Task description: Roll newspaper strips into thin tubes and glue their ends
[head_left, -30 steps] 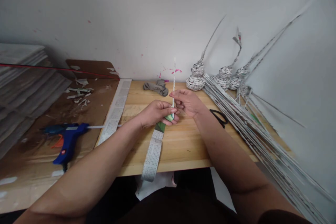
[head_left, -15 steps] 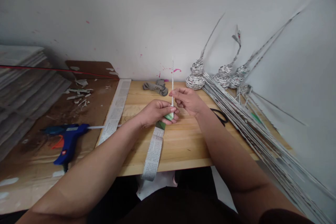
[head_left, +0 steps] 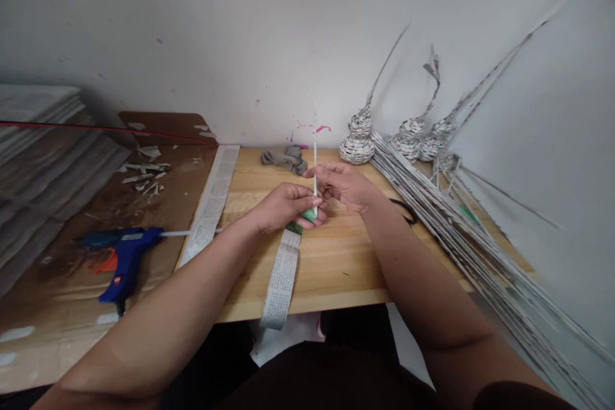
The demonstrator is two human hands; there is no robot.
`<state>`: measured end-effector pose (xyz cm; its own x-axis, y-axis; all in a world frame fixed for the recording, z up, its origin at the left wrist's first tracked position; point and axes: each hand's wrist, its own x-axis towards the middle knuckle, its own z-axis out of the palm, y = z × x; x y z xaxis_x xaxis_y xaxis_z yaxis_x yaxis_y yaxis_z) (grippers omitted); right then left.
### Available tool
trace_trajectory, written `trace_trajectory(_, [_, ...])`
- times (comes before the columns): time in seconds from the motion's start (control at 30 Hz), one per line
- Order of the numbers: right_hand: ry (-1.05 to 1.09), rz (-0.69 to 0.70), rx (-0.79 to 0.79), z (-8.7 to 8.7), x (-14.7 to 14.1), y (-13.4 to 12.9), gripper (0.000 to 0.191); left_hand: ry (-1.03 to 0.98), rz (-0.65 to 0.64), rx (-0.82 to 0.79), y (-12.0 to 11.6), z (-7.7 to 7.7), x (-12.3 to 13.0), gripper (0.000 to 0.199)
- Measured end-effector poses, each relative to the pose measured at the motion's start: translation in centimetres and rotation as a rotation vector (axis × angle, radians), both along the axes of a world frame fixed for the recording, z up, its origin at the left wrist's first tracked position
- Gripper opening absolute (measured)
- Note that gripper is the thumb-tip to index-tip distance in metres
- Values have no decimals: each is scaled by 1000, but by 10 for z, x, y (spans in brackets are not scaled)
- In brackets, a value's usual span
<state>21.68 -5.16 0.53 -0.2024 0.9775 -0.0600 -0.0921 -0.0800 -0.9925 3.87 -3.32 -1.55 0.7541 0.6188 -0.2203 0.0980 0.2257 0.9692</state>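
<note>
My left hand pinches a newspaper strip where its green-printed end is wound into a thin paper tube. That tube stands upright above my fingers, while the flat tail of the strip hangs over the table's front edge. Just above, my right hand has its thumb and index finger on the tube, the index fingertip reaching past it to the left. The other fingers of that hand are curled.
A blue glue gun lies on cardboard at left beside stacked newspaper. More paper strips lie along the board's left edge. Behind are a grey cloth and woven paper gourds. A bundle of paper rods and black scissor handles are at right.
The fingers of my right hand have shifted on the tube, with the index finger now stretched farther left. My left hand keeps its hold in nearly the same place.
</note>
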Motion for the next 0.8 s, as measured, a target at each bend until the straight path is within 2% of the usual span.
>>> trace_trajectory(0.07, [-15, 30, 10, 1, -1, -1, 34, -2, 3, 2, -1, 1, 0, 39])
trace_trajectory(0.2, [-29, -182, 82, 0, -7, 0, 30, 7, -3, 22, -2, 1, 0, 39])
trace_trajectory(0.27, [-32, -231, 93, 0, -8, 0, 31, 10, -4, 25, -1, 0, 0, 38])
trace_trajectory(0.47, [-48, 42, 47, 3, 2, -2, 36, -5, 2, 4, 0, -2, 0, 40])
trace_trajectory(0.53, [-65, 23, 67, 2, 2, -1, 32, -9, -2, 5, -1, -2, 0, 39])
trace_trajectory(0.7, [-33, -152, 57, -1, -2, 2, 28, 5, -8, 13, -3, 0, 0, 37])
trace_trajectory(0.8, [-17, -91, 25, 0, -1, 1, 31, 3, -21, 17, -1, 0, 0, 36])
